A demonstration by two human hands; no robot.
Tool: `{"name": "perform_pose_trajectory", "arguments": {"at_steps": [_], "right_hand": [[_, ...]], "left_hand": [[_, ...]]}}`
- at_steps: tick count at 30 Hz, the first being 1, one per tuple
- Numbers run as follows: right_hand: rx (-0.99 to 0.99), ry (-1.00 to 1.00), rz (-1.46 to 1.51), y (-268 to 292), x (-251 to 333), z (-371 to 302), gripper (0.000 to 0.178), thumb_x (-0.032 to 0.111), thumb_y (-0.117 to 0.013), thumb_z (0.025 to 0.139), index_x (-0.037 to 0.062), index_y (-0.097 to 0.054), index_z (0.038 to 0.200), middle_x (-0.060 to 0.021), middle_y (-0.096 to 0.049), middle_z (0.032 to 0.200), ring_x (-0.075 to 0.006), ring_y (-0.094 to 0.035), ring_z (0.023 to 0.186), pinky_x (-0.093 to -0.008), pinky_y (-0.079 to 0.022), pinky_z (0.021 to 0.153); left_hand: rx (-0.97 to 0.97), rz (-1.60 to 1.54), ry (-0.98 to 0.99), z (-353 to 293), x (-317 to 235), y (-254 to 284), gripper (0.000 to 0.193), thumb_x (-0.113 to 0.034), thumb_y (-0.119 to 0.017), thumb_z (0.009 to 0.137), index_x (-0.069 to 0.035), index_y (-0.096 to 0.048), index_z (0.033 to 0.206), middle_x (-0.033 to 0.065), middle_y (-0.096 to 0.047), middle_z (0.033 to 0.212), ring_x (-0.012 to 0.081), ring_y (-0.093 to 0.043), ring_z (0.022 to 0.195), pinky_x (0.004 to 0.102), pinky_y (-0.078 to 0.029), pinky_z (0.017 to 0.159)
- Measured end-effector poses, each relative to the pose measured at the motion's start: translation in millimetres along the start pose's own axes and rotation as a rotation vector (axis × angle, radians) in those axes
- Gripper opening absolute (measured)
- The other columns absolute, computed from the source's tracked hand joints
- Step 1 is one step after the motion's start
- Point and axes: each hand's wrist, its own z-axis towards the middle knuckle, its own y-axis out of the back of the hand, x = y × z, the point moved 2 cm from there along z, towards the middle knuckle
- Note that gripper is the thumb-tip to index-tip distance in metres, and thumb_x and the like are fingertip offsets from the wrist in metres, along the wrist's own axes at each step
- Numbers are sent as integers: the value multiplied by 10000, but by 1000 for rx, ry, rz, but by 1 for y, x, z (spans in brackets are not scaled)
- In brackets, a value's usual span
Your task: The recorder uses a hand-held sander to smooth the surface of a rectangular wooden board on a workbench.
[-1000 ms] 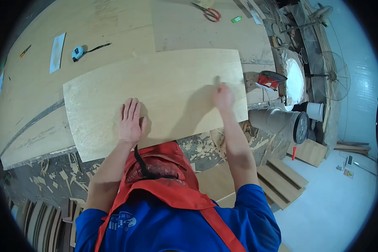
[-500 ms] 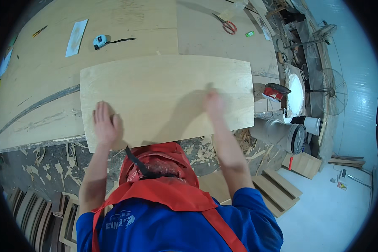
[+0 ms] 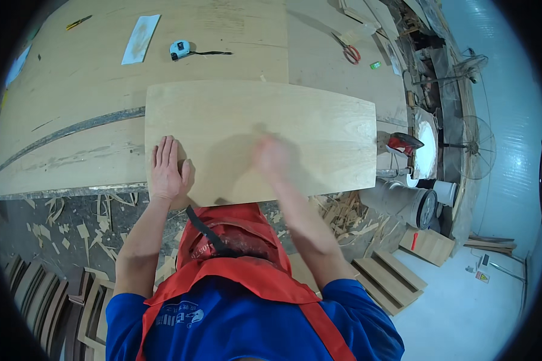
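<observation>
A pale wooden panel (image 3: pixel 319 144) with a slightly bowed far edge lies flat on the workbench in front of me, its near edge by my apron. My left hand (image 3: pixel 169 171) rests flat on the panel's left part, fingers straight and pointing away from me. Over the middle of the panel is my right hand (image 3: pixel 273 157), smeared by motion. Its fingers look bent, but whether they hold something cannot be made out. A shadow falls on the wood around that hand.
Beyond the panel lie a blue tape measure (image 3: pixel 179 50), a pale strip (image 3: pixel 141 40), a yellow-handled tool (image 3: pixel 78 23) and red-handled scissors (image 3: pixel 351 55). A red iron (image 3: pixel 403 144) stands right of the panel. Wood scraps (image 3: pixel 343 213) litter the floor; a fan (image 3: pixel 473 147) stands at right.
My right hand has moved left across the panel, from its right half to the middle. My left hand stays flat on the wood. The view has shifted, so the bench appears further right.
</observation>
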Motion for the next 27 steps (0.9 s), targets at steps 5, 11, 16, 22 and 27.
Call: {"name": "perform_pose_trajectory", "arguments": {"at_steps": [5,11,16,22,27], "right_hand": [[279,220,5,-1,76,-6,218,290,-637,937,106,-689,1042,-184,-722,895,-402,-711,838,-526,-555,719],[37,-184,139,40,-81,30,196,271,-661,943,77,-685,956,-182,-724,853,-374,-725,795,-506,-568,693],[130,84,51,-26,67,-2,213,289,-628,956,81,-672,966,-178,-732,863,-380,-728,795,-522,-563,690],[137,-8,72,5,58,1,201,277,-617,968,83,-667,979,-186,-737,887,-385,-733,855,-532,-563,722],[-32,-112,79,-3,83,-6,191,266,-635,954,76,-638,949,-192,-738,923,-406,-722,873,-540,-554,755]], "left_hand": [[9,23,44,-7,8,-4,645,-260,-583,976,42,-417,1521,207,-389,1626,374,-301,1549,528,-216,1290],[-30,32,22,-6,4,-1,633,-251,-586,968,47,-433,1505,217,-404,1610,379,-322,1536,537,-227,1283],[-45,30,1,-3,4,-4,632,-250,-586,964,55,-436,1496,219,-411,1602,378,-333,1529,545,-228,1278],[-49,-46,15,-7,13,-3,640,-261,-589,966,50,-433,1503,219,-409,1602,383,-327,1531,550,-221,1278],[-44,-94,-2,-7,13,-5,632,-234,-605,967,35,-433,1512,226,-435,1579,398,-345,1517,541,-237,1274]]}}
